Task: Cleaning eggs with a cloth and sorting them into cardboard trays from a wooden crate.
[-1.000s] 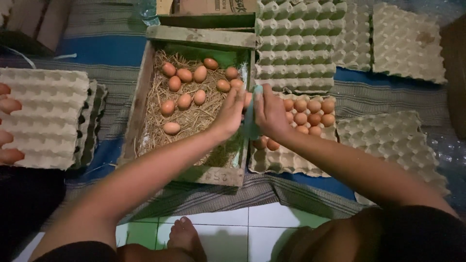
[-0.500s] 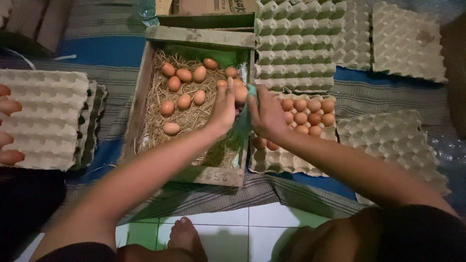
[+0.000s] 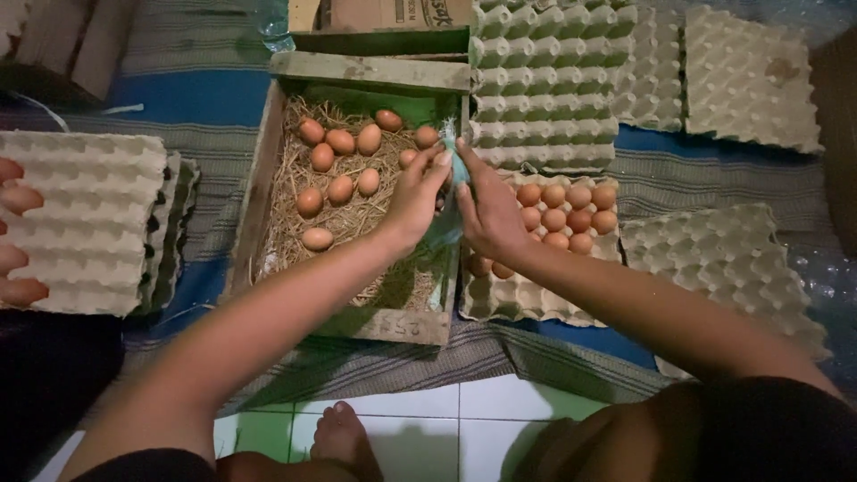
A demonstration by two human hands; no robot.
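Both hands meet over the right wall of the crate point(image 3: 268, 178), where straw point(image 3: 357, 214) cushions loose brown eggs point(image 3: 339, 141). The left hand point(image 3: 415, 201) and right hand point(image 3: 486, 214) pinch a pale blue-green cloth point(image 3: 449, 223) between them, fingers closed on it; whether an egg sits inside the cloth cannot be told. Just right of the crate lies a tray point(image 3: 500, 299) partly filled with eggs (kept close, likely for short reaches). Empty trays point(image 3: 544, 80) lie behind and a stack point(image 3: 80, 223) to the left. A bare foot point(image 3: 344, 437) rests on the tiled floor point(image 3: 420, 428).
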